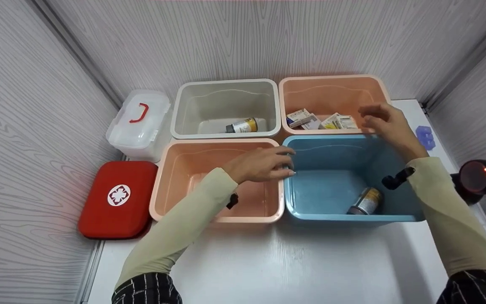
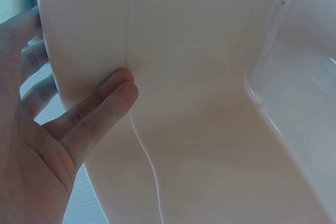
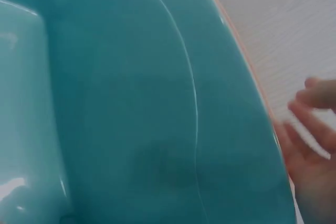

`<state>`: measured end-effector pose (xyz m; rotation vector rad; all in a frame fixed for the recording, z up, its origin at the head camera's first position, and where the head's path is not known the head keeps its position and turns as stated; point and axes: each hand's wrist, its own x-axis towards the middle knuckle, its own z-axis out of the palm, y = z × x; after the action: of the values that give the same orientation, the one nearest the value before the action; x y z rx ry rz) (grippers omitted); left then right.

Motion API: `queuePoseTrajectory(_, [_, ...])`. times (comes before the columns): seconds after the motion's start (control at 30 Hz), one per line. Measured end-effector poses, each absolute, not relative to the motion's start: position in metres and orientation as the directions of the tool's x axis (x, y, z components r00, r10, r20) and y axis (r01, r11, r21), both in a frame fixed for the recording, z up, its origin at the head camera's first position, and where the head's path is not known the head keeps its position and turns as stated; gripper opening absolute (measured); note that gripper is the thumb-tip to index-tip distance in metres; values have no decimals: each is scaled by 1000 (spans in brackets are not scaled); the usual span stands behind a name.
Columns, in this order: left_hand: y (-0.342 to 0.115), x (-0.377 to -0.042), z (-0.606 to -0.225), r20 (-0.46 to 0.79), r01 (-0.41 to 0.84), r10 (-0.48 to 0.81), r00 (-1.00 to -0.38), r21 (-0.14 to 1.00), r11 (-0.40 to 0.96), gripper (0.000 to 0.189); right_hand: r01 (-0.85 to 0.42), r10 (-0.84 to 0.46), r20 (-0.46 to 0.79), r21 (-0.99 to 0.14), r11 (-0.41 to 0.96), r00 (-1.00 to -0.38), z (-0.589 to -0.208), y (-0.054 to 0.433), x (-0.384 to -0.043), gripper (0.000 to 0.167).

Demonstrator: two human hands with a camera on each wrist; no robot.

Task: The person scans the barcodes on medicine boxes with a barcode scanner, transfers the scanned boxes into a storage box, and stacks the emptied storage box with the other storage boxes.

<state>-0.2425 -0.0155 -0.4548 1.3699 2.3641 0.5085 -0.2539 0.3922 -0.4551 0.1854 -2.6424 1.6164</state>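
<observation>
The left hand (image 1: 262, 164) and right hand (image 1: 386, 122), fingers loosely bent, hold nothing near far corners of the blue bin (image 1: 323, 190).

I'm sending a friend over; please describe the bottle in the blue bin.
Find the blue bin, front right of four. By its near wall lies a dark-capped, yellow-labelled bottle. Unlike its lookalike in the pale back-left bin, it lies in blue.

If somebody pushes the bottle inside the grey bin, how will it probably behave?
The bottle would likely roll, because its round body lies on its side. The walls of the grey bin should probably stop it. It looks rigid, since no dent shows.
</observation>
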Motion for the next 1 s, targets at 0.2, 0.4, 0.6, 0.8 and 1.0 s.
queuePoseTrajectory(0.2, [-16, -242, -454, -124, 743, 874, -469, 480, 467, 42, -179, -300, 24, -846, 502, -954, -444, 389, -228, 35])
queuePoseTrajectory(0.4, [-16, -243, -454, -132, 743, 872, -471, 474, 473, 41, -154, -494, -286, -722, 674, -821, -449, 388, -213, 39])
queuePoseTrajectory(0.6, [-13, -243, -455, -145, 752, 878, -457, 463, 468, 43, -74, -455, -502, -608, 791, -736, -472, 389, -211, 41])
queuePoseTrajectory(0.8, [-13, -244, -456, -117, 769, 886, -449, 453, 450, 42, 2, -325, -683, -431, 902, -654, -483, 384, -207, 46])
queuePoseTrajectory(1.0, [-13, -244, -456, -118, 765, 882, -456, 455, 456, 41, 130, -245, -810, -364, 922, -533, -489, 369, -201, 59])
